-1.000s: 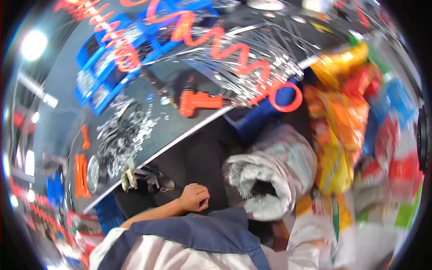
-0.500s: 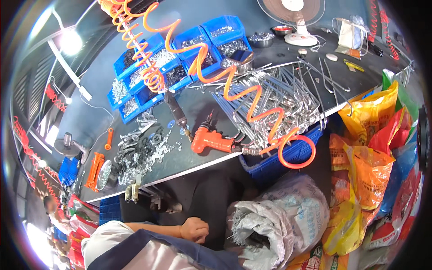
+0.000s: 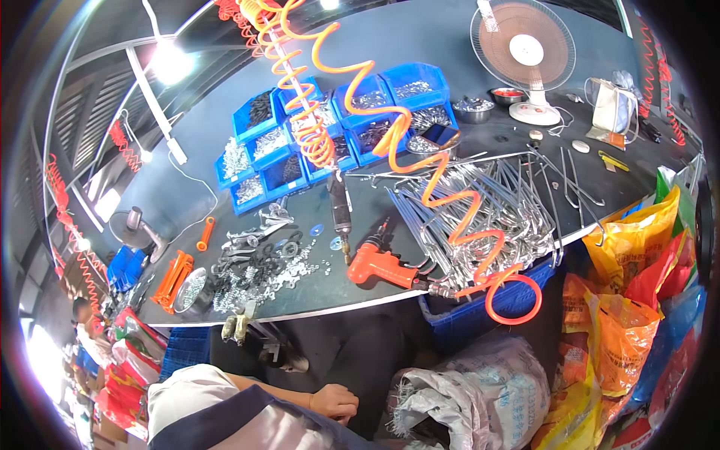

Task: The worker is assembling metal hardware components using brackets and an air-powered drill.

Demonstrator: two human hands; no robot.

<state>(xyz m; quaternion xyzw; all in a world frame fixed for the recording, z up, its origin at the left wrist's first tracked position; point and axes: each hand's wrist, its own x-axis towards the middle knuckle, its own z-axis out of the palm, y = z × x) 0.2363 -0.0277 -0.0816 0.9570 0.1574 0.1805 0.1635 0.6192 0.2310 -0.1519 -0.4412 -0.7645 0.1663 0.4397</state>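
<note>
My left hand (image 3: 335, 403) rests low over my lap, its forearm coming in from the lower left. Its fingers are curled closed, and nothing shows in them. No part of my right hand appears. On the bench (image 3: 322, 289) in front, an orange pneumatic drill (image 3: 379, 266) lies on its side near the front edge. A coiled orange air hose (image 3: 469, 225) trails to it. Left of it a dark, slim air tool (image 3: 340, 206) hangs nose-down from another coiled hose. Many bent metal rods (image 3: 480, 210) are heaped on the right of the bench.
Blue parts bins (image 3: 289, 169) of small hardware stand behind. Loose fasteners (image 3: 262, 274) spread at left, beside orange tools (image 3: 172, 281). A fan (image 3: 526, 51) and metal bowls (image 3: 472, 111) are at the back. A woven sack (image 3: 480, 397), blue crate (image 3: 450, 311) and colourful bags (image 3: 622, 330) crowd the right.
The whole view has shifted, so the bench and its things sit lower and further right in the picture. My left hand stays resting over my lap.
</note>
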